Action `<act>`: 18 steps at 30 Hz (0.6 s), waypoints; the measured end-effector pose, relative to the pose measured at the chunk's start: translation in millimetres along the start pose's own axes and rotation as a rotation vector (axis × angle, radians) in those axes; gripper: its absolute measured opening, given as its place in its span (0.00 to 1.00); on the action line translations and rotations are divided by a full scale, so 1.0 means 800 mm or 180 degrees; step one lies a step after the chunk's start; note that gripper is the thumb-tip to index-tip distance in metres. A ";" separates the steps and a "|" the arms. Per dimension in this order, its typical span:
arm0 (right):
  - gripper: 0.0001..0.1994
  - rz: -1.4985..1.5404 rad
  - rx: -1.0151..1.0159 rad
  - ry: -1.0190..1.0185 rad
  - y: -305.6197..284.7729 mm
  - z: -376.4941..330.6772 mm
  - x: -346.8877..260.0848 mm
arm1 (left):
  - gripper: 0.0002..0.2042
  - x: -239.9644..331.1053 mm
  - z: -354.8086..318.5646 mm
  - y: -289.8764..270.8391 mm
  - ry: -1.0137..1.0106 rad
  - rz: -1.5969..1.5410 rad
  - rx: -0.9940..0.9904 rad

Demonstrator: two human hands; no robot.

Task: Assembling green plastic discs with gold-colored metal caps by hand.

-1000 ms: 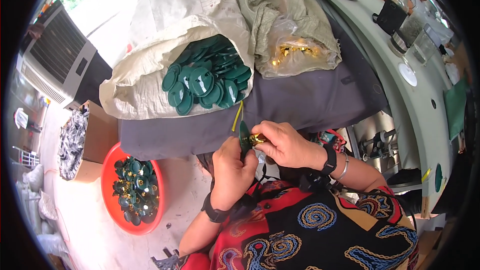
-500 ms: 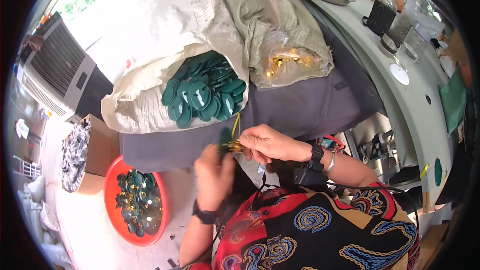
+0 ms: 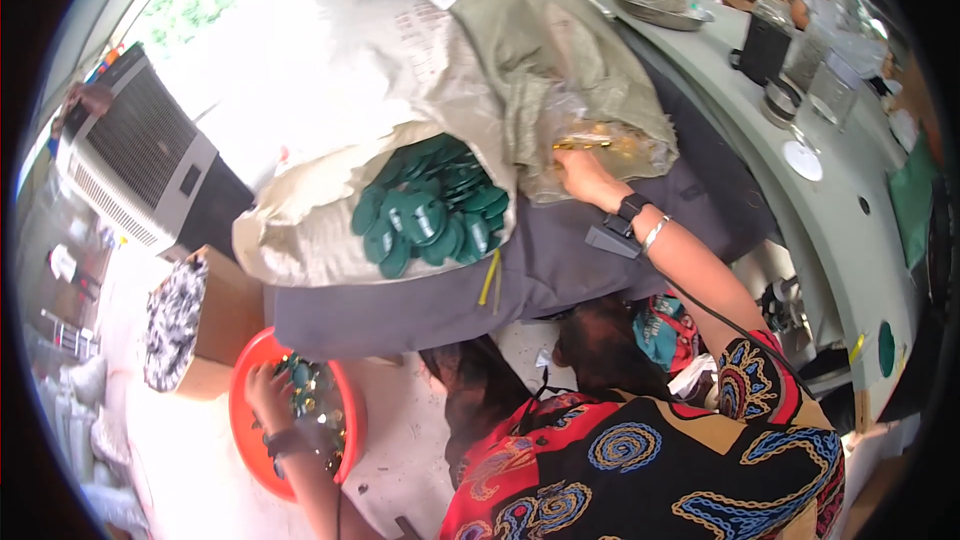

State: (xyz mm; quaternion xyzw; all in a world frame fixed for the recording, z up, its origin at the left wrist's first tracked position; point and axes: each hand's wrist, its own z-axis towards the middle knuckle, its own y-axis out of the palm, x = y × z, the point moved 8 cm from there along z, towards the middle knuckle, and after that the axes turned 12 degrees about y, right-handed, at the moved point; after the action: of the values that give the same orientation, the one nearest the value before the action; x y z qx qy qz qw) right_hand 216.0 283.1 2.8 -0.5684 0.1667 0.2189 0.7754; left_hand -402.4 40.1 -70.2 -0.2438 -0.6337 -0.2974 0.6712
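A person's right hand (image 3: 588,178) is resting beside small, shiny gold metallic pieces (image 3: 590,144), likely light, stiff, slippery and best pinched by their edges, while the left hand (image 3: 265,393) is hanging over a round red plastic basin (image 3: 357,412), neither hand's grip discernible.

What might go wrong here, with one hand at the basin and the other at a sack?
The green discs lie loose in the white sack's open mouth, so a knock might spill them. The right hand, at the olive sack's mouth, might drag out extra gold pieces. The black cable along that arm could snag.
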 end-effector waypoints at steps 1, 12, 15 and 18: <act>0.09 0.0044 -0.0048 -0.0084 0.013 0.007 0.000 | 0.18 0.011 -0.009 0.033 0.0278 0.0503 -0.0256; 0.09 -0.0410 0.0448 -0.0331 -0.035 -0.047 -0.017 | 0.16 0.084 -0.082 0.315 0.2647 0.2088 -0.1349; 0.11 0.0099 0.0060 0.0259 -0.041 -0.067 0.012 | 0.19 0.069 -0.051 0.347 0.2738 0.2542 -0.1257; 0.11 0.2004 -0.1649 0.1303 -0.002 -0.126 0.008 | 0.22 0.040 -0.018 0.366 0.2037 0.3381 -0.1464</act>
State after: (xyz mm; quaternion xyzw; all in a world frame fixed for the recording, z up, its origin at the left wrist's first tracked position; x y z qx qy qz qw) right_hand 221.5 187.7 -29.0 -0.6969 0.4209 0.3615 0.4544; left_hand -184.3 233.2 -24.6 -0.5599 -0.1169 -0.1115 0.8127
